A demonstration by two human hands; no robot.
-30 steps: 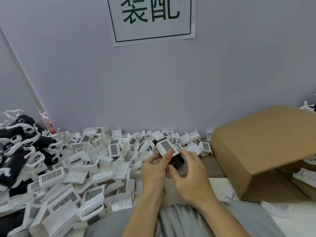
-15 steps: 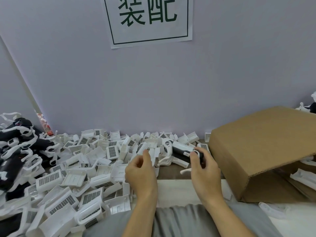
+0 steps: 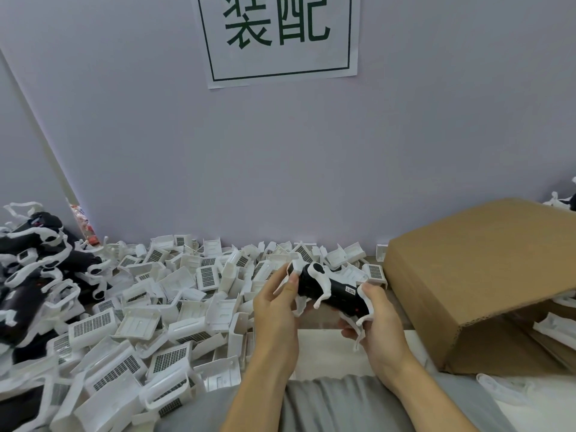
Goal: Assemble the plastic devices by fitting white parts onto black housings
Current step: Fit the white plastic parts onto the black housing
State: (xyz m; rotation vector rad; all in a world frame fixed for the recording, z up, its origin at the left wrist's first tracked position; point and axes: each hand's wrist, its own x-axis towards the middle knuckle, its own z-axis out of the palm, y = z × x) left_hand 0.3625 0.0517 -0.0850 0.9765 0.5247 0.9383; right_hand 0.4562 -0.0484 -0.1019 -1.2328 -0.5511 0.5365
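Note:
Both hands hold one black housing (image 3: 335, 291) with white curved parts on it, raised a little above the table at centre right. My left hand (image 3: 276, 302) grips its left end, thumb on top beside a white end piece. My right hand (image 3: 378, 319) grips the right end, fingers curled under it around a thin white strip. A big heap of loose white grille parts (image 3: 149, 310) covers the table to the left and behind.
A pile of black housings with white parts (image 3: 34, 269) lies at the far left. A tilted cardboard box (image 3: 480, 275) stands at the right with white pieces under it. A purple wall with a paper sign (image 3: 279, 39) closes the back. Grey cloth (image 3: 346, 403) lies in front.
A second ago both hands held a white grille part over the heap. The right hand then reached right and picked up a black housing; now the left hand has joined it on the housing.

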